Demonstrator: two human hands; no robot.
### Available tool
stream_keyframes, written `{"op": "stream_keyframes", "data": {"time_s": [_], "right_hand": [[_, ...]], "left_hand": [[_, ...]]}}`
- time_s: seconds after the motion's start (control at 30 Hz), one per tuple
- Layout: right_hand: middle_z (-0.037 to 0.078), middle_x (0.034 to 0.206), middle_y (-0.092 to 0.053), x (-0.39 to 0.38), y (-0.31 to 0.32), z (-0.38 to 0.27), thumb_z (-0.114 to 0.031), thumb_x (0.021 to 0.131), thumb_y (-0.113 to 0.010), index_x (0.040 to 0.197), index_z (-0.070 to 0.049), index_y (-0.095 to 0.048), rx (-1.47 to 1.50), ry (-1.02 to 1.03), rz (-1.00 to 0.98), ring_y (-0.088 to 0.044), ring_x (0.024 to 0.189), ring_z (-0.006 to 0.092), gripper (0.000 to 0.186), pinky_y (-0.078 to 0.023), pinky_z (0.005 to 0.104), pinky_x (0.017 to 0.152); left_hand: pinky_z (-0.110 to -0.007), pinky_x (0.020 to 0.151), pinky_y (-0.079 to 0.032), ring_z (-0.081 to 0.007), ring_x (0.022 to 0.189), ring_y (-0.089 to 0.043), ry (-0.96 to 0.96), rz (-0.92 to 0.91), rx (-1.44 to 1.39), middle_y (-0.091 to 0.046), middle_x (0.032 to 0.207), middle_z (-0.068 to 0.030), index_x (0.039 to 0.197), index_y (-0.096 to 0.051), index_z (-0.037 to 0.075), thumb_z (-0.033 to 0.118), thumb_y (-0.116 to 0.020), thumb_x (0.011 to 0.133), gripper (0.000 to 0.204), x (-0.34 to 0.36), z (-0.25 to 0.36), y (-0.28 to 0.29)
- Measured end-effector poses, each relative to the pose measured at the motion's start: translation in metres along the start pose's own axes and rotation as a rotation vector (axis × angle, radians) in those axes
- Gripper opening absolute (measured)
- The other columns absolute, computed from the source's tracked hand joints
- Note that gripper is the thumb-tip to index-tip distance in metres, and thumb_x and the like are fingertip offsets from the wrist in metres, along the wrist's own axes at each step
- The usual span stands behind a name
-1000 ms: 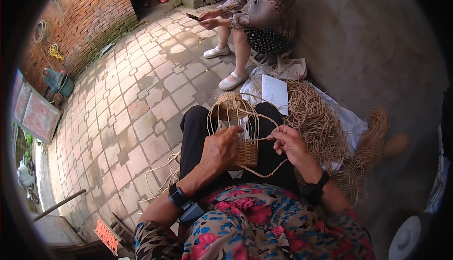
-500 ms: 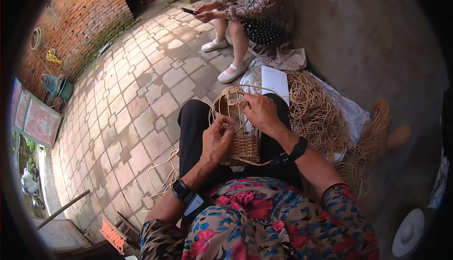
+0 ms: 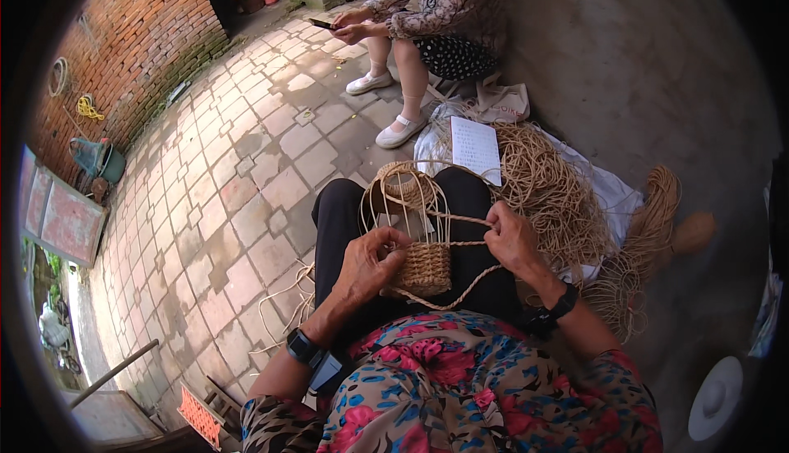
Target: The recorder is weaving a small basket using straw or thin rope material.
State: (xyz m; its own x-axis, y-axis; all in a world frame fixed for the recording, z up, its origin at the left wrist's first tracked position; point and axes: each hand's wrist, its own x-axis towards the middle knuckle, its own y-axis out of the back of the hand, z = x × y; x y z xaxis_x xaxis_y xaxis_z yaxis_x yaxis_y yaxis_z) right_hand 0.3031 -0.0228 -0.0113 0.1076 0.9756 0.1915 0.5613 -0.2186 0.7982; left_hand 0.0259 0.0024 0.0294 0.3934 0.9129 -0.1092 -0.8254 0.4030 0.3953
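On my lap sits a small basket woven from tan straw cord. Its lower part is closely woven, while thin upright strands rise in open loops above it. A round woven piece shows at its far end. My left hand is closed at the basket's left upper edge, fingertips pinched on the weave. Off to the right, my right hand is closed on a twisted cord, which runs taut from the basket. A slack length of cord curves below, along the basket's near side.
A big heap of tan cord lies on white sheeting to the right, with a written paper on it. A cord bundle lies farther right. Ahead, a seated person holds a phone. Loose strands trail left of my lap.
My right hand has moved from the basket's upper strands out to the right, drawing the cord with it. My left hand has shifted slightly lower; the basket's open strands now show more.
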Motion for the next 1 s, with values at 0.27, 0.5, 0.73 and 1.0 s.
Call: {"op": "stream_keyframes", "data": {"time_s": [0.27,0.5,0.73,1.0], "right_hand": [[0.013,0.090,-0.057,0.031,0.024,0.010,-0.010,0.075,-0.069,0.103,-0.002,-0.059,0.186,0.222,-0.026,-0.060,0.083,0.0309,0.030,-0.049,0.0405,0.072],[0.012,0.069,-0.055,0.057,-0.004,-0.022,-0.010,0.080,-0.064,0.086,-0.002,-0.061,-0.170,0.456,-0.108,-0.061,0.066,0.0294,0.010,-0.050,0.0407,0.062],[0.003,0.081,-0.062,0.081,0.000,-0.001,-0.015,0.090,-0.060,0.098,-0.002,-0.056,1.284,-0.311,-0.864,-0.062,0.065,0.0086,0.016,-0.053,0.0220,0.056],[0.020,0.073,-0.064,0.065,-0.046,-0.034,-0.031,0.080,-0.064,0.075,-0.005,-0.063,-0.067,0.211,-0.254,-0.063,0.072,0.0397,0.027,-0.048,0.0468,0.060]], "left_hand": [[-0.038,0.064,-0.052,-0.0327,0.073,-0.066,-0.397,0.181,0.338,-0.066,0.082,-0.0171,0.101,-0.063,0.005,0.008,-0.056,0.084,0.019,0.017,0.022,-0.021],[-0.049,0.066,-0.050,-0.0394,0.068,-0.063,-0.294,-0.131,0.414,-0.061,0.066,-0.0231,0.110,-0.058,0.009,0.007,-0.055,0.081,0.029,0.046,0.032,-0.022],[-0.047,0.062,-0.050,-0.0382,0.066,-0.063,-0.300,-0.106,0.545,-0.060,0.066,-0.0201,0.112,-0.055,0.014,0.010,-0.056,0.081,0.031,0.046,0.024,-0.032],[-0.051,0.066,-0.047,-0.0421,0.069,-0.062,-0.239,-0.021,0.474,-0.060,0.066,-0.0224,0.107,-0.055,0.014,0.013,-0.053,0.082,0.025,0.041,0.021,-0.034]]}}
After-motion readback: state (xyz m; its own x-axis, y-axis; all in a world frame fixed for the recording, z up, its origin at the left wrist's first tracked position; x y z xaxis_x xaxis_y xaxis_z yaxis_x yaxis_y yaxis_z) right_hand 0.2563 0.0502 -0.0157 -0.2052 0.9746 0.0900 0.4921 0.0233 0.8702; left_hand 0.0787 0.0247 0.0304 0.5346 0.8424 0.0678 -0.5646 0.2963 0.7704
